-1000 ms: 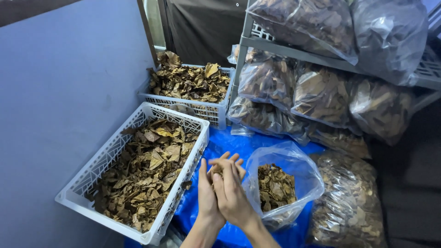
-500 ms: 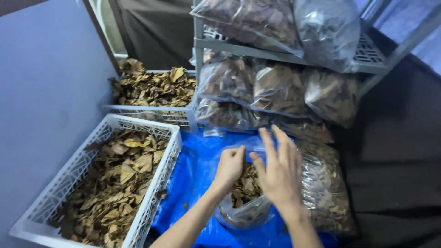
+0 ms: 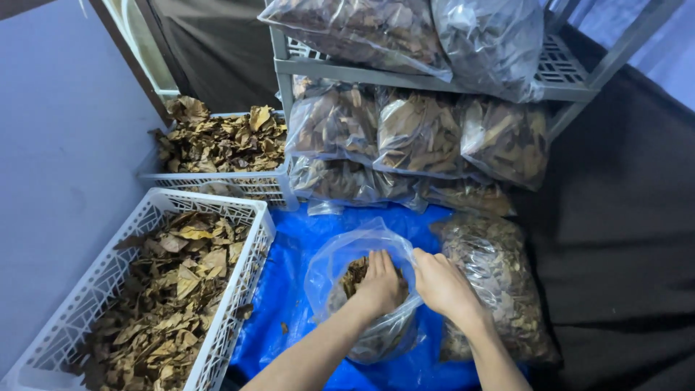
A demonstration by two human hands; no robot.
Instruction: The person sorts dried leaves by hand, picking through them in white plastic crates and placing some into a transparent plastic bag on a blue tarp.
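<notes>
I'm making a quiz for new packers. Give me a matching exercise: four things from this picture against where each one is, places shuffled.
Things:
1. left hand
2. right hand
3. near crate
4. full bags

Places:
A. on the grey shelf
B. on the open bag's right rim
C. left of the blue sheet, full of dry leaves
D. inside the open bag, on the leaves

Pairs: 1-D, 2-B, 3-C, 4-A
</notes>
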